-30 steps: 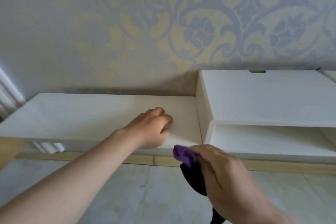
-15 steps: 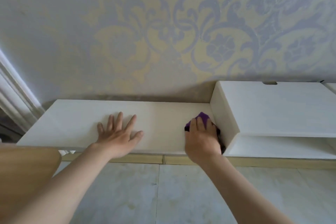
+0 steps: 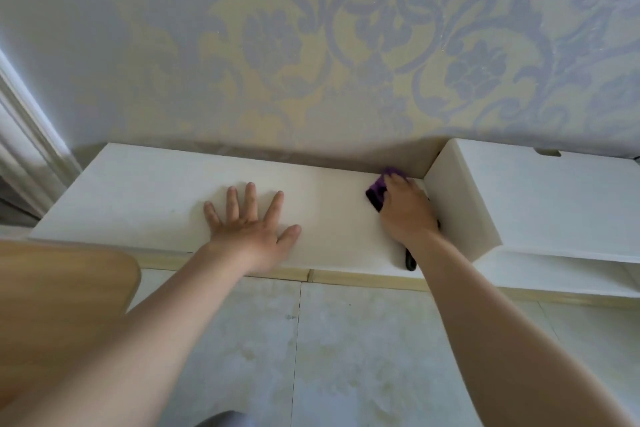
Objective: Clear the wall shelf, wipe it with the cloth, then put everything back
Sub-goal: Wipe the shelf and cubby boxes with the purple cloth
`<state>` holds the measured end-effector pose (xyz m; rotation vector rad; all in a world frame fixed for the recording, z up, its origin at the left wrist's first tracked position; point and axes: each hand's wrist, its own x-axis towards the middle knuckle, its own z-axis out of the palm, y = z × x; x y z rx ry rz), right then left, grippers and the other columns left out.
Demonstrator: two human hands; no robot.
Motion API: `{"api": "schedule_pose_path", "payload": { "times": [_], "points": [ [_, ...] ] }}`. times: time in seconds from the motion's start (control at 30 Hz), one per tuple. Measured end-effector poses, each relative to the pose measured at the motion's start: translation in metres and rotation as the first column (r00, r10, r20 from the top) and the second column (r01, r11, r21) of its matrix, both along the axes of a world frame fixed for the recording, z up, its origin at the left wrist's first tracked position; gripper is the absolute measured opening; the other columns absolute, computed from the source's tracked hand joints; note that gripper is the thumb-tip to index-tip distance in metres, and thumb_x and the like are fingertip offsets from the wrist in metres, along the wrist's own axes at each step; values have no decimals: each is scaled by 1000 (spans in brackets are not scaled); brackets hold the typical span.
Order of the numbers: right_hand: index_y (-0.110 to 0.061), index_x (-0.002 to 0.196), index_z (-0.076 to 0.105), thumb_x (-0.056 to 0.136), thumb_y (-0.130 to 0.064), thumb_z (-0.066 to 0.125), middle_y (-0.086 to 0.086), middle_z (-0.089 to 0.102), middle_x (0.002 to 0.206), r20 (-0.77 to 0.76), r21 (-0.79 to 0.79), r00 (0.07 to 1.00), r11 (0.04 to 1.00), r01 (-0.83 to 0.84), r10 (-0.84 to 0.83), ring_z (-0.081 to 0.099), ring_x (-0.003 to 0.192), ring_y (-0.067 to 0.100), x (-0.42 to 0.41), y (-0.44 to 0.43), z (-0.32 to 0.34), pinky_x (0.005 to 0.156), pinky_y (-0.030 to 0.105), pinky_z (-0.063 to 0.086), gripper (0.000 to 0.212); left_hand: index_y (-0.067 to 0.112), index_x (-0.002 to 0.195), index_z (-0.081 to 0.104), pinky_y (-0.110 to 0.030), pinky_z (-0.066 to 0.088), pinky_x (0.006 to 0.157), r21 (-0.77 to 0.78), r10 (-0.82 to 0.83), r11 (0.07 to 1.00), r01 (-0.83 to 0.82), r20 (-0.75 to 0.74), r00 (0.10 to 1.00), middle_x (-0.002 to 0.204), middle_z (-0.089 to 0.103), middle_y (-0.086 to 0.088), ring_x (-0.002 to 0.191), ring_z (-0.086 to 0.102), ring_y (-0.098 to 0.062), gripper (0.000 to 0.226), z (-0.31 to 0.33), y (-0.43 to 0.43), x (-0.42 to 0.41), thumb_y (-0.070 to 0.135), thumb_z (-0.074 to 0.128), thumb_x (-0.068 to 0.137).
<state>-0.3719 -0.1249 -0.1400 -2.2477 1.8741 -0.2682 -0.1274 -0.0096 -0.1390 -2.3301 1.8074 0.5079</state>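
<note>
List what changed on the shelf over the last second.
The right grip, which held the purple cloth in the air in front of the white wall shelf, brought it onto the shelf and pushed it back beside the raised box towards the wall, and now presses it there. The left grip uncurled and lies flat, fingers spread, staying on the shelf.

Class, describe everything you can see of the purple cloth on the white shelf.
The purple cloth is soft, crumpled fabric, purple on top with a darker, near-black part. It lies on the white wooden wall shelf, in the back right corner beside the raised white box section. The right hand presses it down and covers most of it; a dark strip trails out under the wrist to the shelf's front edge.
</note>
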Motion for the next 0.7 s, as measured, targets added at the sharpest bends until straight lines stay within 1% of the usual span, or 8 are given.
{"api": "schedule_pose_path", "payload": {
  "times": [0.1,0.23,0.3,0.37,0.47,0.53,0.6,0.7],
  "points": [
    [-9,133,50,99,-16,41,9,49,143,45,-86,992,989,117,-114,39,135,28,4,1,-5,112,39,35,36,43,153,-22,-67,-16,113,-13,-5,1000,5,-2,1000,161,-34,-7,147,-31,-37,76,0,1,2,76,5,90],
    [-9,116,55,95,-14,42,12,54,132,59,-107,979,973,203,-197,44,127,32,9,4,-4,107,42,38,25,42,152,-23,-69,-15,112,-15,-10,1000,10,1,1000,160,-35,-8,146,-32,-38,77,-3,-1,2,77,3,89],
    [-16,109,56,93,-19,43,13,57,124,110,-102,979,978,182,-171,51,118,36,31,13,-1,97,41,44,21,41,152,-24,-70,-15,112,-5,-13,1000,13,4,1000,160,-35,-8,146,-32,-39,77,-3,-3,2,77,3,89],
    [-18,121,56,93,-21,44,11,57,131,69,-82,998,997,1,5,50,126,34,59,24,-4,101,38,40,30,41,152,-24,-70,-14,112,2,-14,1000,14,8,1000,160,-35,-9,146,-32,-40,77,-3,-3,1,77,3,89],
    [-14,152,36,97,-21,46,2,31,162,-70,-49,935,935,-352,348,17,152,25,101,41,-7,122,34,12,56,41,152,-24,-70,-14,112,11,-2,1000,2,11,1000,160,-35,-8,146,-32,-40,78,-2,-4,-1,78,3,89],
    [-19,157,26,100,-24,42,-2,21,166,-120,-48,905,908,-416,409,10,154,24,106,43,-9,124,36,8,60,43,152,-24,-69,-14,113,24,10,1000,-10,12,1000,160,-35,-7,146,-32,-38,78,-1,-4,-1,79,3,88],
    [-22,158,23,101,-24,37,-4,18,167,-125,-15,929,936,-353,348,11,154,23,87,35,-8,123,35,9,59,43,151,-25,-67,-14,114,41,10,999,-11,23,1000,160,-36,-6,146,-33,-37,78,1,-5,-1,79,3,88],
    [-22,153,32,95,-25,29,1,27,163,-48,-62,998,997,-38,35,26,147,27,33,25,-9,119,38,23,57,46,151,-25,-65,-15,115,42,24,999,-25,20,1000,160,-37,-4,147,-33,-35,76,0,-3,-1,79,5,88]
  ]
}}
